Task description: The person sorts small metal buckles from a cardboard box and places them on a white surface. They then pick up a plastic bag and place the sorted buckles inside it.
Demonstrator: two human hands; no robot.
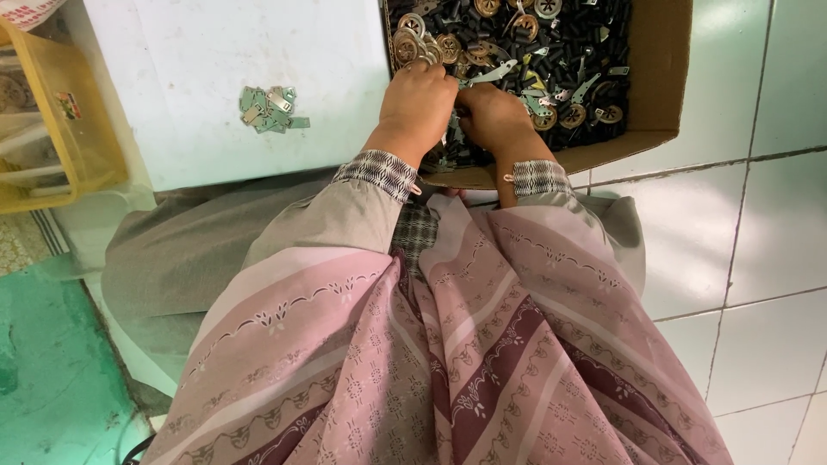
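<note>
Digging both hands into the cardboard box (pixel 663 77) of small metal parts (pixel 534 60), my left hand (pixel 419 99) and right hand (pixel 493 116) curl over the pile, knuckles touching; whether either grips a piece, I cannot tell. Sorted plates (pixel 271 109) lie on the white board (pixel 215 52).

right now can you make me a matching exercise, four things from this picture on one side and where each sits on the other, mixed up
Things:
1. cardboard box
2. pile of small green plates
3. yellow crate
4. both hands

Places:
a. far left edge of view
b. inside the box, among the small parts
c. on the white board, left of the box
d. on the tiled floor, top right

Pairs: 1-d, 2-c, 3-a, 4-b
</note>
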